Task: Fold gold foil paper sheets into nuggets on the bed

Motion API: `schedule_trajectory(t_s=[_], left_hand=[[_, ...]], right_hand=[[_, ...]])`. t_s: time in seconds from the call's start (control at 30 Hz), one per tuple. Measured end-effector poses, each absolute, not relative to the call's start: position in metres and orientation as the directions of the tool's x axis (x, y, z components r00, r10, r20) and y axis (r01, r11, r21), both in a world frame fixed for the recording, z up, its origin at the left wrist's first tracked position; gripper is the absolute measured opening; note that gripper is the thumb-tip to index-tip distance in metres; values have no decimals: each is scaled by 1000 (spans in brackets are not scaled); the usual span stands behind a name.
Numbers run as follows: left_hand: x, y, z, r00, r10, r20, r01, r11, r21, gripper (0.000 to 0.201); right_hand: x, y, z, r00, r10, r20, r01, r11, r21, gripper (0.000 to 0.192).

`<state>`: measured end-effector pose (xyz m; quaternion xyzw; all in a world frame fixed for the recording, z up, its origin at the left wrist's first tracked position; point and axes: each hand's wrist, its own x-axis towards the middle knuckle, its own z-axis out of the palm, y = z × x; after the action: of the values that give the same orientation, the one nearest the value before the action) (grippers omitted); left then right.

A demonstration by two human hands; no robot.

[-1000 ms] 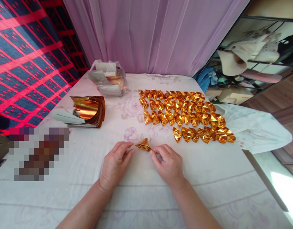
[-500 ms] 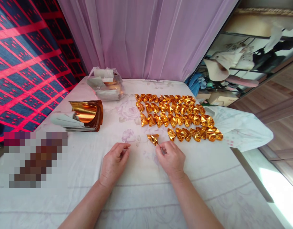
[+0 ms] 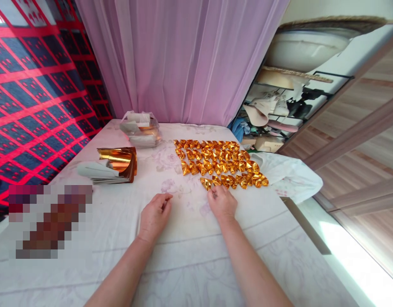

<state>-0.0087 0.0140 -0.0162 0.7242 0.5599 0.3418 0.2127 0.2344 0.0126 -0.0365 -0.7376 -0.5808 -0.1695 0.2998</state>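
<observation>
The right hand [image 3: 223, 204] has just brought the folded gold-foil ingot [image 3: 205, 183] from between the hands to the left end of the nearest foil row [image 3: 244, 182], seemingly pinching its near corner narrowly, so that row looks one piece longer. The left hand [image 3: 154, 216], loosely curled over the floral tablecloth [image 3: 183, 238], holds nothing visible.

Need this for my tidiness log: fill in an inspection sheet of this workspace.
Surface: pale floral tablecloth, creased.
Work items: four rows of folded gold pieces; curled foil stack at left.
Clutter: plastic bag holding sheets, behind the stack; white bag-like sheet by the right edge; pixelated patch, contents unreadable.
Grips: left hand loosely curled, nothing seen in it; right hand at or on the front row's leftmost piece.
Cables: nothing seen.
Surroundings: red-and-dark fabric left, purple curtain behind, wood-grain panels right.
</observation>
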Motion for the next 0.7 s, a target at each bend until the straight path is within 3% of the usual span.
schedule_trajectory(t_s=[0.33, 0.7], left_hand=[[-8, 16, -20, 145, 966, 216, 697, -254, 671, 22], [-9, 15, -20, 154, 966, 209, 704, -256, 662, 22]], right_hand=[[230, 14, -29, 381, 786, 487, 922, -282, -266, 12], [227, 14, -23, 427, 813, 395, 898, -332, -288, 15]])
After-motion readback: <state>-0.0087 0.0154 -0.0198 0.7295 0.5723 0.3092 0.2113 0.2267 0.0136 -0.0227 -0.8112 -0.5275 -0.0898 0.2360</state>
